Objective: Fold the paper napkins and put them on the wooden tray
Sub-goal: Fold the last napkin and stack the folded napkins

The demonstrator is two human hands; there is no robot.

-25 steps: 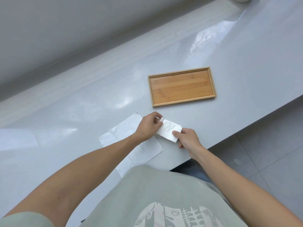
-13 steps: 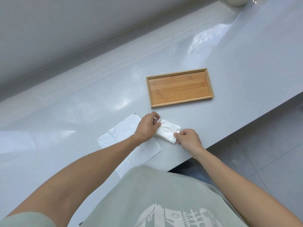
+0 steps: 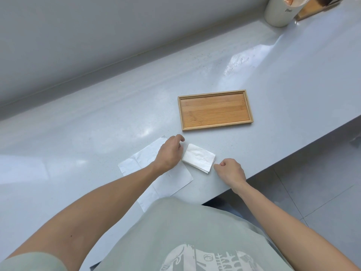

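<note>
A small folded white napkin (image 3: 199,160) lies flat on the grey counter (image 3: 97,122), just in front of the wooden tray (image 3: 214,110), which holds nothing. My left hand (image 3: 170,153) rests at the napkin's left edge with curled fingers and grips nothing. My right hand (image 3: 230,171) is a loose fist just right of the napkin, a fingertip near its corner, apart from it. An unfolded white napkin (image 3: 144,159) lies spread flat under my left wrist and forearm.
A white cup (image 3: 279,12) and a wooden box (image 3: 312,8) stand at the far right corner of the counter. The counter's front edge runs diagonally to the right of my right hand, with tiled floor (image 3: 312,192) below. A wall rises behind.
Both hands have let go of the folded napkin, which now lies flat on the counter. My right hand has drawn back to the right. The view has tilted up a little.
</note>
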